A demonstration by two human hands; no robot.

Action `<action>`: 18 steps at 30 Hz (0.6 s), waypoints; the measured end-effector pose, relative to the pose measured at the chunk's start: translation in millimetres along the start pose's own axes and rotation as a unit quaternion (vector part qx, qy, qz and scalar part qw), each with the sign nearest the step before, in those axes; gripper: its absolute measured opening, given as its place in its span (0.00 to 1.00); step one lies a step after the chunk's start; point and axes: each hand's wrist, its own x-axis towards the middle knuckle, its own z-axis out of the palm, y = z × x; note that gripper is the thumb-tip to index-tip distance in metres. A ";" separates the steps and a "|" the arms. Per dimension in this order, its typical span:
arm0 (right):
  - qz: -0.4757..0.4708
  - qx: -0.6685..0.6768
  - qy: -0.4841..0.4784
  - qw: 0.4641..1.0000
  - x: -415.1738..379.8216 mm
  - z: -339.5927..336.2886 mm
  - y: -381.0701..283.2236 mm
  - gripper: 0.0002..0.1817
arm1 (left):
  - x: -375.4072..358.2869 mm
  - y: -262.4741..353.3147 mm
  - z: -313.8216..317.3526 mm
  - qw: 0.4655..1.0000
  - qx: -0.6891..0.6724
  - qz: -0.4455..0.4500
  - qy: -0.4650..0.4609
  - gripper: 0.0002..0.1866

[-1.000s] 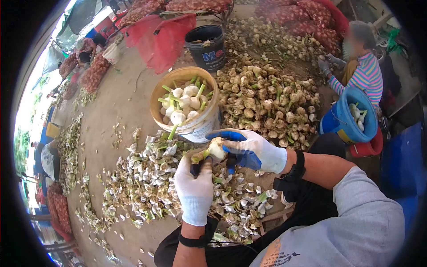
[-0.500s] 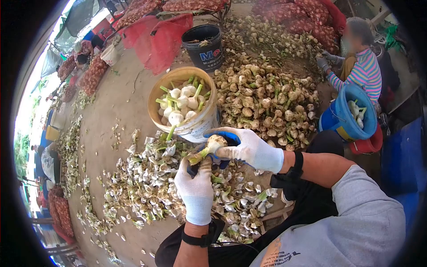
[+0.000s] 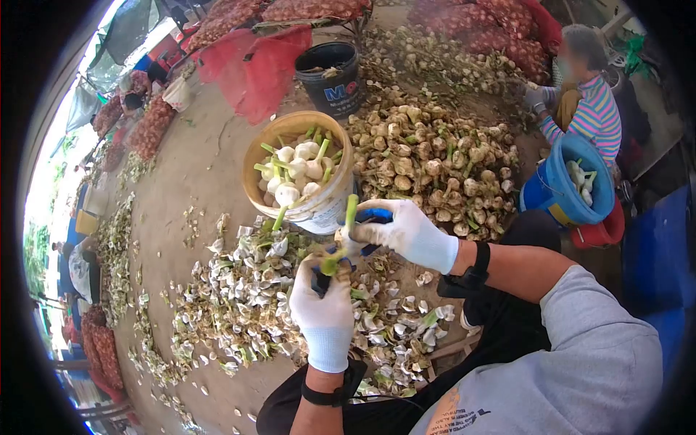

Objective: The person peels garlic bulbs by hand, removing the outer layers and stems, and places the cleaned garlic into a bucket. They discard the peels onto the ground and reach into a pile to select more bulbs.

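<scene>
My right hand (image 3: 409, 235), in a white glove with blue on the palm side, is closed around a garlic bulb (image 3: 351, 217) whose green stem points up. Most of the bulb is hidden by the fingers. Just below, my left hand (image 3: 322, 308) in a matching glove pinches a yellow-green strip of garlic skin (image 3: 330, 264), somewhat blurred, close against the bulb. Behind my hands stands a cream bucket (image 3: 336, 196) holding cleaned white garlic bulbs (image 3: 287, 193) with short green stems. Discarded garlic skins (image 3: 246, 297) cover the ground under my hands.
A heap of unpeeled garlic (image 3: 435, 159) lies beyond my right hand. A black bucket (image 3: 328, 87) stands behind the cream one. At right, a blue bucket (image 3: 562, 192) holds white bulbs near a seated person (image 3: 591, 109) in gloves. Red mesh sacks (image 3: 486, 32) are piled at the back.
The bulb has turned so its stem points up instead of toward my left hand. My left hand has peeled a strip of skin down from it.
</scene>
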 end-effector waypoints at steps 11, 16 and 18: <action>-0.003 0.172 -0.018 0.985 7.0 -14.3 -6.0 0.19 | 13.7 -4.8 -20.0 0.971 -0.204 -0.094 0.084 0.12; -0.040 0.095 -0.031 0.994 8.5 -16.7 -9.2 0.20 | 32.4 -20.6 -65.3 0.993 0.095 -0.029 0.069 0.13; -0.034 -0.010 -0.048 0.998 3.0 -12.1 -15.3 0.20 | 21.8 -34.1 -64.8 0.845 0.523 0.102 0.037 0.15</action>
